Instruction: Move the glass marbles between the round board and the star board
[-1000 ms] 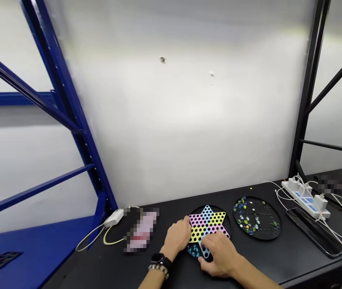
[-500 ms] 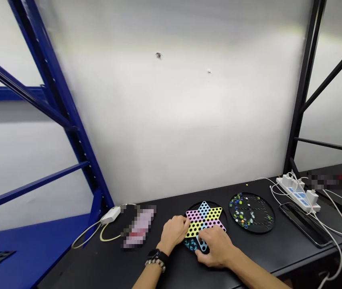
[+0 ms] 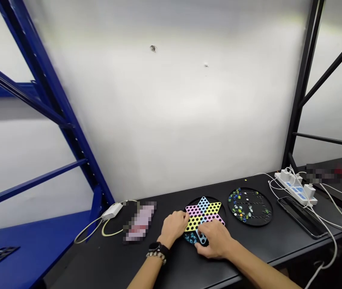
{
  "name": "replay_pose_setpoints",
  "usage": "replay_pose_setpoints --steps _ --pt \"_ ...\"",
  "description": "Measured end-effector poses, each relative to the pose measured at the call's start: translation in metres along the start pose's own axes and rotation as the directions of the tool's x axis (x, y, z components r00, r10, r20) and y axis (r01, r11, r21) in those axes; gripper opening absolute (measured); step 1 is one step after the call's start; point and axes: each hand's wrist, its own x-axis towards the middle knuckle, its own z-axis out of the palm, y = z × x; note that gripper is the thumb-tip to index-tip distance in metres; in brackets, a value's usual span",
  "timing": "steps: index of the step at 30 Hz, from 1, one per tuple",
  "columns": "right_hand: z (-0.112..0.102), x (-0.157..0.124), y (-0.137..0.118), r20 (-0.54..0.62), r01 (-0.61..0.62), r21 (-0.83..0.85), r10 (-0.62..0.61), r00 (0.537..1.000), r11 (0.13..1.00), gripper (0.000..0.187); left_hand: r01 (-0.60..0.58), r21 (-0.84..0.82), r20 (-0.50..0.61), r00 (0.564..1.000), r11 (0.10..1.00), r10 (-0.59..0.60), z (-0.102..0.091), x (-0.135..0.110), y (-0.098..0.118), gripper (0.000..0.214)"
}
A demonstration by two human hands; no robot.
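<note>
A star-shaped Chinese checkers board [image 3: 193, 223] with rows of black holes lies over a round black tray [image 3: 225, 212]. Its points are blue, yellow and pink. At the star's left side, my left hand [image 3: 173, 228] has its fingers curled closed on the edge. My right hand [image 3: 215, 241] bends over the lower right part, thumb and fingers about the lower blue point; some fingertips are hidden. Blue marbles [image 3: 190, 237] show in the tray below the star's left side, between my hands.
To the right lies a second round black tray [image 3: 262, 221] with loose marbles along its left. Beyond it are a phone [image 3: 303, 216], a white power strip [image 3: 295, 188] and trailing cables. A blurred pinkish packet [image 3: 140, 220] and a white adapter [image 3: 112, 210] lie left.
The camera view has shifted slightly, so everything sits a little higher in the picture. Both hands stay at the board in nearly the same pose.
</note>
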Motion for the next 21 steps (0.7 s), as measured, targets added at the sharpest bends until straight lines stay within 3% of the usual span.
replay_pose_setpoints --steps 6,10,12,14,16,18,19,21 --pt "0.003 0.000 0.002 -0.011 -0.003 0.025 0.003 1.000 1.000 0.024 0.038 -0.050 -0.083 0.996 0.998 -0.042 -0.001 -0.003 0.002 0.048" --pt "0.003 -0.001 0.001 -0.035 0.000 0.084 0.003 0.999 0.997 0.022 0.040 -0.102 -0.154 0.987 0.994 -0.056 0.000 -0.006 0.004 0.048" --pt "0.000 -0.001 0.002 -0.074 -0.013 0.190 0.028 0.997 0.982 0.021 0.045 -0.130 -0.177 0.982 0.990 -0.068 -0.001 -0.006 0.002 0.050" --pt "-0.006 0.001 0.004 -0.134 -0.065 0.406 0.130 0.982 0.911 0.027 0.058 -0.210 -0.236 0.966 0.976 -0.108 -0.004 -0.008 0.001 0.054" --pt "-0.013 0.007 0.005 -0.189 -0.113 0.688 0.328 0.926 0.717 0.041 0.052 -0.309 -0.320 0.935 0.950 -0.155 -0.012 -0.010 0.007 0.058" --pt "-0.020 0.016 0.004 -0.079 -0.137 0.911 0.490 0.868 0.388 0.055 0.016 -0.350 -0.386 0.909 0.936 -0.160 -0.024 -0.015 0.021 0.060" --pt "-0.022 0.020 0.003 0.049 -0.168 0.965 0.492 0.869 0.200 0.061 -0.032 -0.354 -0.409 0.904 0.935 -0.124 -0.031 -0.018 0.031 0.060" --pt "-0.023 0.028 -0.002 0.310 -0.286 0.951 0.353 0.883 -0.119 0.068 -0.127 -0.315 -0.410 0.912 0.941 -0.014 -0.045 -0.024 0.056 0.055"
